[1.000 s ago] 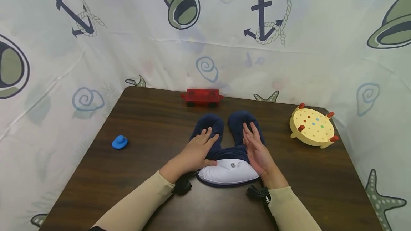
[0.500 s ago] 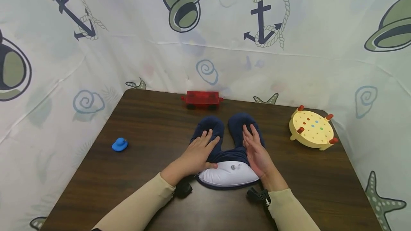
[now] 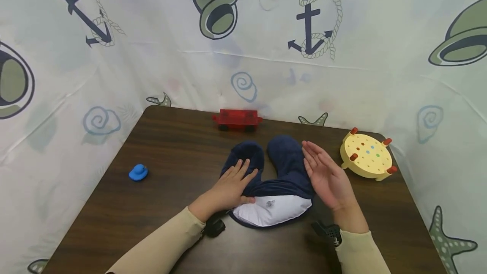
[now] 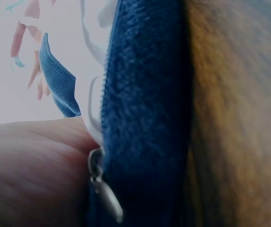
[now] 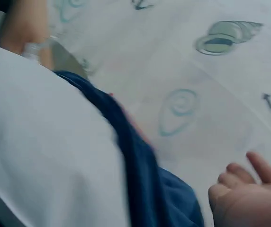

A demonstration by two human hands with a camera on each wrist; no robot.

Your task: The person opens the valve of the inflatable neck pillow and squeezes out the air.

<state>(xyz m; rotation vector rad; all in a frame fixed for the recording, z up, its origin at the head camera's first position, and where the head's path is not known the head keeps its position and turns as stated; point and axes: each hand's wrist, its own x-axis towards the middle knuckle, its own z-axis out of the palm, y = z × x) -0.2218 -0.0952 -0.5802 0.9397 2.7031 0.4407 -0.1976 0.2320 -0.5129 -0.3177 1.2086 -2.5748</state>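
A navy U-shaped neck pillow (image 3: 287, 160) lies on the table, its two arms pointing away from me. Through the gap in its fabric cover shows a white inner cushion (image 3: 275, 212) with a small clear valve (image 3: 270, 204). My left hand (image 3: 226, 189) rests on the pillow's left arm, fingers straight and spread, thumb over the white part. Beside the right arm is my right hand (image 3: 329, 176), palm turned inward and fingers straight; whether it touches the fabric I cannot tell. A metal zipper pull (image 4: 108, 198) hangs at the cover's edge in the left wrist view.
A red toy wagon (image 3: 238, 118) stands at the table's back edge. On the right is a round yellow toy (image 3: 367, 155) with red-tipped legs pointing up. A small blue rubber duck (image 3: 138, 172) sits at the left. Printed cloth (image 3: 171, 67) hangs behind the table (image 3: 171, 147).
My right hand has shifted right, off the pillow's right arm to its outer side. That arm of the pillow now looks fuller and the white part is slightly tilted. The left hand stays in place.
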